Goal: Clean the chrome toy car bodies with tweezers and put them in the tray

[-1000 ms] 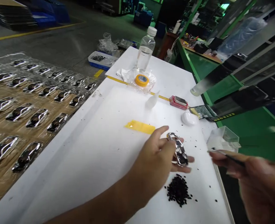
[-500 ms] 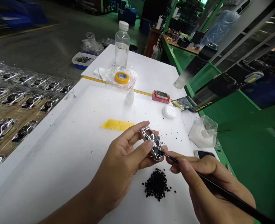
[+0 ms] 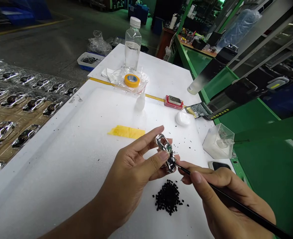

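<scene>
My left hand (image 3: 134, 169) grips a small shiny chrome part (image 3: 170, 162) between thumb and fingers. The part has an oval opening at its upper end and dark areas at its lower end. My right hand (image 3: 228, 192) is closed round a thin black stick-like tool (image 3: 226, 196), held like a pen. Its tip meets the lower right edge of the chrome part, or comes very close; fingers partly hide the spot. Just below the hands, a heap of tiny black pieces (image 3: 168, 196) lies on the white table (image 3: 69, 172).
A yellow tape strip (image 3: 128, 131), a white dropper-like bottle (image 3: 140, 102) and a white rounded case (image 3: 183, 118) lie beyond my hands. Farther back stand an orange tape roll (image 3: 132, 80) and a water bottle (image 3: 133, 49). At right is a clear container (image 3: 218, 141); plastic-wrapped parts (image 3: 14, 99) fill the left.
The chrome part has turned slightly in my left hand and its surface catches the light differently. The whole view has shifted a little. Both grips stay the same.
</scene>
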Demonstrator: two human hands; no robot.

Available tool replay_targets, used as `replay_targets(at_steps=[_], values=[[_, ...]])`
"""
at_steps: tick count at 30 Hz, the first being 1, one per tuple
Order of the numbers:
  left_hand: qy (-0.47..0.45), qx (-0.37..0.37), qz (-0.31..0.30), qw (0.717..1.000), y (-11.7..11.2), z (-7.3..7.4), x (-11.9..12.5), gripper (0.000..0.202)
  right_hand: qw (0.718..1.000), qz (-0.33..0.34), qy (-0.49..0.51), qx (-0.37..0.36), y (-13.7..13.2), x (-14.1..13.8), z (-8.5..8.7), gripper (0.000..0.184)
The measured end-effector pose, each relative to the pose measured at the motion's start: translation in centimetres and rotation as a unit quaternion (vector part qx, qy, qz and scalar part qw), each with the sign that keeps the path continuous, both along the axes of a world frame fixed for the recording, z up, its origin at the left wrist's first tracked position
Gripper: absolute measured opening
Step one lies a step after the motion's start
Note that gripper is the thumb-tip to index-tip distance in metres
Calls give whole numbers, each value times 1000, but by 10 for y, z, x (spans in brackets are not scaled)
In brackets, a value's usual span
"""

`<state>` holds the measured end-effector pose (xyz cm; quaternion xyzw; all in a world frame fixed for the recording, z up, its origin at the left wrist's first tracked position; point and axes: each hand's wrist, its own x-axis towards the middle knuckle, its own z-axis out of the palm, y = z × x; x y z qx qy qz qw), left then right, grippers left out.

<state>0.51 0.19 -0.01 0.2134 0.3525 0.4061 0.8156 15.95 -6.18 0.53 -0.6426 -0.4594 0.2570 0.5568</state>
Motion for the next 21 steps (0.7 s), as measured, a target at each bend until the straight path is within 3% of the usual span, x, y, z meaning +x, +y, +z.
replay_targets(at_steps=[7,13,21], values=[[-34,-32,4,999,1,1,1,42,994,-8,-105,0,-4,-3,-3,14],[-63,-58,2,996,2,5,1,44,995,-20,-72,70,-10,-15,-5,14],[-81,-29,-6,996,2,6,0,44,993,-30,-88,77,-13,-18,-2,13]])
